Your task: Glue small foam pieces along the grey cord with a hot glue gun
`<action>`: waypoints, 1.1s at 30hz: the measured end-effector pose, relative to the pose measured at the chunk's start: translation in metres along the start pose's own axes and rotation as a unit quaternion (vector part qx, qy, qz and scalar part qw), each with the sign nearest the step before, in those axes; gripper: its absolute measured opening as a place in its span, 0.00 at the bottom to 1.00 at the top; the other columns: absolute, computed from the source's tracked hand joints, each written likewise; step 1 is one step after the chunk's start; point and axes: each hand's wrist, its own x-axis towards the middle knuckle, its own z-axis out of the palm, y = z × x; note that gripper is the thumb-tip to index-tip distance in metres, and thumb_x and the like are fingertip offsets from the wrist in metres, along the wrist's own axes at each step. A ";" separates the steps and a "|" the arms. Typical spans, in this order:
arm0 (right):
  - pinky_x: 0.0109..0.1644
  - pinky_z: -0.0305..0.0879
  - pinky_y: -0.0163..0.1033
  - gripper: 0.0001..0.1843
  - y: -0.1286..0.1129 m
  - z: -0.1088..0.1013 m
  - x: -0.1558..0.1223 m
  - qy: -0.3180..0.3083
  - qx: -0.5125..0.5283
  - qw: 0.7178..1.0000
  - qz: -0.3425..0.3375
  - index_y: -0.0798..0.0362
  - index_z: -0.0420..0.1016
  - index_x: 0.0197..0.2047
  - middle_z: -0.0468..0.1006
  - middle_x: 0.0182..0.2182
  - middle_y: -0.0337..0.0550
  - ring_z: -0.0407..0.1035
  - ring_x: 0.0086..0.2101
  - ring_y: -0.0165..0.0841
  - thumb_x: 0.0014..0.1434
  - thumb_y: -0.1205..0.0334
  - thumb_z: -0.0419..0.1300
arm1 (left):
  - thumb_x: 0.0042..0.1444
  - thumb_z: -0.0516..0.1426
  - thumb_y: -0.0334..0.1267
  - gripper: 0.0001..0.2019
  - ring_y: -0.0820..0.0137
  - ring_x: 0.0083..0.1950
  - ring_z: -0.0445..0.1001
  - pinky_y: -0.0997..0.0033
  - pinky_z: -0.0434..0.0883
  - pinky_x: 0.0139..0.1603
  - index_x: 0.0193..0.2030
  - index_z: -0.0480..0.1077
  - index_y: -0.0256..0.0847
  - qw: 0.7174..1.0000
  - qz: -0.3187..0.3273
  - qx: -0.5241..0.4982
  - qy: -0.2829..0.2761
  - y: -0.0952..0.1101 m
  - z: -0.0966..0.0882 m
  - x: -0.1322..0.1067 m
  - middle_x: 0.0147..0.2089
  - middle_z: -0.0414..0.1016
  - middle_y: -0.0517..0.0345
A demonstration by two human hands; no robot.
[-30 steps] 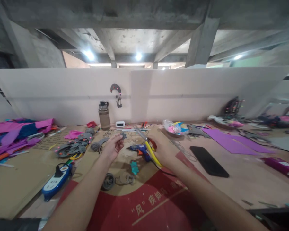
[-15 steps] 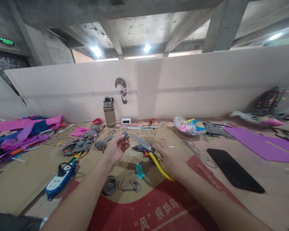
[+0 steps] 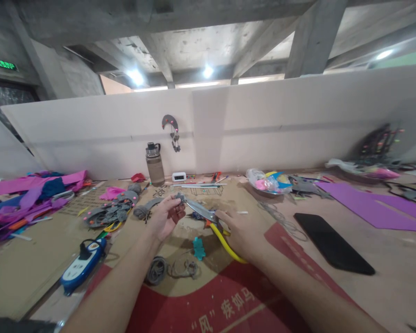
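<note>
My left hand [image 3: 166, 217] pinches a small grey felt piece [image 3: 180, 198] between thumb and fingers. My right hand [image 3: 237, 233] grips a pair of scissors [image 3: 225, 243] with yellow handles. The scissor blades point left, their tips right at the felt piece; whether they touch it I cannot tell. Below the hands lies a teal cut-out shape [image 3: 198, 248] on the cardboard. Closer to me are a coil of grey cord [image 3: 156, 270] and a loose tangle of thin grey string [image 3: 187, 269]. A dark blue and orange item [image 3: 198, 216] sits partly hidden behind the scissors.
A blue and white power strip [image 3: 83, 267] and grey felt pieces with pink dots [image 3: 109, 212] lie to the left. Toward the back stands a water bottle [image 3: 155, 166]. On the right are a black phone-like slab [image 3: 333, 243], purple sheets [image 3: 360, 203] and a filled dish [image 3: 268, 181].
The scissor tips have come closer to the felt piece in my left hand. The whole view has shifted slightly, so the table things appear a little further left.
</note>
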 end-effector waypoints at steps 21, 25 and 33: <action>0.36 0.59 0.38 0.15 0.001 0.000 0.000 -0.013 -0.035 0.999 0.000 0.49 0.66 0.48 0.72 0.37 0.47 0.68 0.36 0.38 0.59 0.59 0.50 | 0.44 0.62 0.28 0.09 0.80 0.25 0.66 0.81 0.64 0.25 0.33 0.68 0.36 0.999 0.022 0.027 -0.019 0.001 -0.002 0.000 0.27 0.69 0.61; 0.36 0.59 0.38 0.14 -0.001 -0.002 0.000 -0.018 -0.039 0.999 0.004 0.49 0.66 0.48 0.71 0.38 0.48 0.68 0.36 0.37 0.60 0.58 0.49 | 0.44 0.62 0.28 0.09 0.80 0.25 0.66 0.81 0.65 0.25 0.33 0.67 0.35 0.999 0.027 0.032 -0.015 0.002 -0.001 0.000 0.27 0.68 0.62; 0.36 0.58 0.38 0.15 -0.002 -0.003 0.000 -0.019 -0.060 0.998 0.001 0.48 0.66 0.49 0.72 0.37 0.47 0.68 0.36 0.37 0.59 0.60 0.50 | 0.43 0.63 0.28 0.10 0.80 0.25 0.67 0.81 0.65 0.25 0.33 0.67 0.35 0.999 0.031 0.033 -0.027 0.000 -0.001 0.001 0.28 0.68 0.61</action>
